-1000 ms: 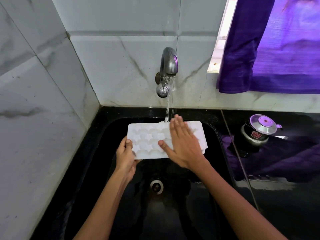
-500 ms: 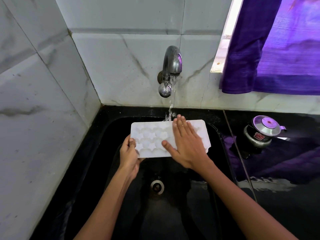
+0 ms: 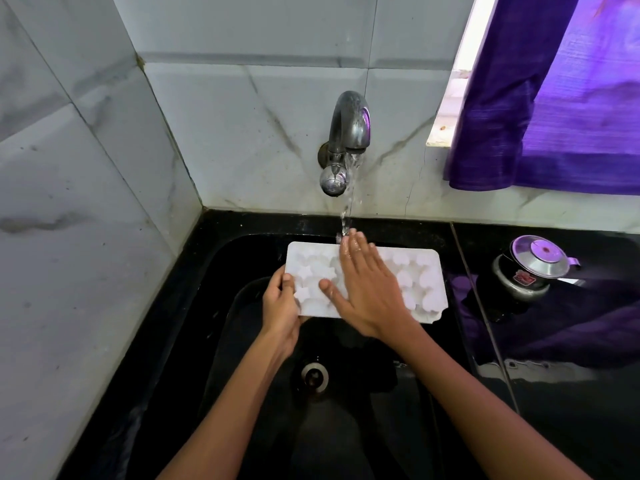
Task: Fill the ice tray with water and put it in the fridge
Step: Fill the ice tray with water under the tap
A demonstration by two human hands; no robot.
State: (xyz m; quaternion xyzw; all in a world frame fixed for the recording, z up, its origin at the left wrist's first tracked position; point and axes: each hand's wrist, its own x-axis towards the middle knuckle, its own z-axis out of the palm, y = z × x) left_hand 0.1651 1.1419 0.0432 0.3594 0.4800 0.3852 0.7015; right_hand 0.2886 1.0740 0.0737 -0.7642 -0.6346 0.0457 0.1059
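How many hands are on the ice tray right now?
2. The left hand grips the ice tray at its left edge; the right hand lies flat across its middle, fingertips under the running water.

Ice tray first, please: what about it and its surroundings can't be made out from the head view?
- Ice tray, head view: the middle moulds are covered by the right hand; the water level is unreadable.
- Left hand: its fingers go under the tray's edge.
- Tap: its handle position is unclear.
- Fridge: outside the frame.
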